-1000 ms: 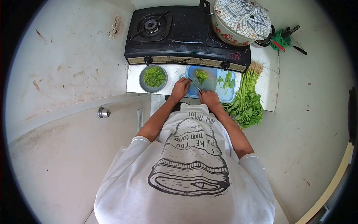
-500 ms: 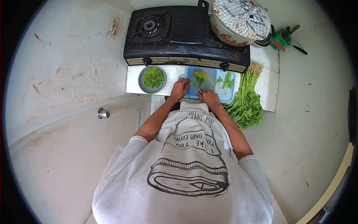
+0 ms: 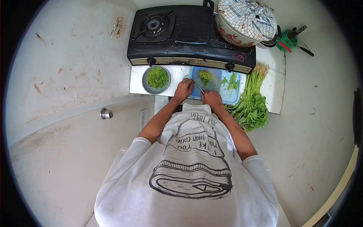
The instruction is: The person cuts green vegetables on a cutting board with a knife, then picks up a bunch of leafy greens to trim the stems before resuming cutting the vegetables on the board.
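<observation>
My right hand is closed round the handle of a knife. Its blade slants up and left across the blue cutting board, its tip close to my left hand. The left fingers are curled at the board's left edge, over something small that I cannot make out. A heap of chopped greens lies on the board just beyond the blade. To the right, a blue tray shows under the board, with loose green leaves in it.
Left of my hands stands a grey bowl of chopped greens. A bundle of leafy greens lies at the right. Behind are a black gas stove, a cloth-covered pot and a green basket with utensils.
The whole view has shifted slightly, with the counter a little further right. Both hands keep their places at the board, and the knife blade shows only a small change of position.
</observation>
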Demonstrator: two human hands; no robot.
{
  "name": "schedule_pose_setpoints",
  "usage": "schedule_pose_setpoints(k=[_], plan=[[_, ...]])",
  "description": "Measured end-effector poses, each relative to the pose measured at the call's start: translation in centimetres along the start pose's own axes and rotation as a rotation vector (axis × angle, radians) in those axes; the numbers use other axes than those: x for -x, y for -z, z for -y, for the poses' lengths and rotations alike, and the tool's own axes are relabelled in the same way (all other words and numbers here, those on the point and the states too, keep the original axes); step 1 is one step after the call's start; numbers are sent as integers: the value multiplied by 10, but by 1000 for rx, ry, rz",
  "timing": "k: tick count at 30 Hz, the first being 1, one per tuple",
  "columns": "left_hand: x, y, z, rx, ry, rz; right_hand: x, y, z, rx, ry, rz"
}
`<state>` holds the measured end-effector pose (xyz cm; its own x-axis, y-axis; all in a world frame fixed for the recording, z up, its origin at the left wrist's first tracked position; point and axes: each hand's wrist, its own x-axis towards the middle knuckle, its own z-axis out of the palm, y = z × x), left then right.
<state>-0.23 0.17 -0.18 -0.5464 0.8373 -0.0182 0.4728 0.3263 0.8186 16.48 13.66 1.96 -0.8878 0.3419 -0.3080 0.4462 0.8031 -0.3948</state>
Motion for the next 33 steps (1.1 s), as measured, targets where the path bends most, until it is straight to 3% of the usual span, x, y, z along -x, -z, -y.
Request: schedule_pose_setpoints(k=[3, 13, 19, 21, 27, 30, 33], plan=[[-3, 1, -1, -23, 17, 25, 11, 2, -5, -6, -66, 20], [-5, 0, -6, -28, 31, 16, 14, 8, -2, -39, 1, -6], [-5, -5, 4, -34, -53, -9, 2, 1, 4, -16, -18, 6], [-4, -5, 2, -22, -33, -16, -5, -5, 4, -21, 22, -64], [-4, -2, -5, -54, -3, -35, 8, -2, -10, -9, 39, 3], [-3, -2, -6, -34, 8, -37, 13, 11, -7, -10, -74, 43], [-2, -3, -8, -29, 27, -40, 11, 10, -7, -21, -16, -8]])
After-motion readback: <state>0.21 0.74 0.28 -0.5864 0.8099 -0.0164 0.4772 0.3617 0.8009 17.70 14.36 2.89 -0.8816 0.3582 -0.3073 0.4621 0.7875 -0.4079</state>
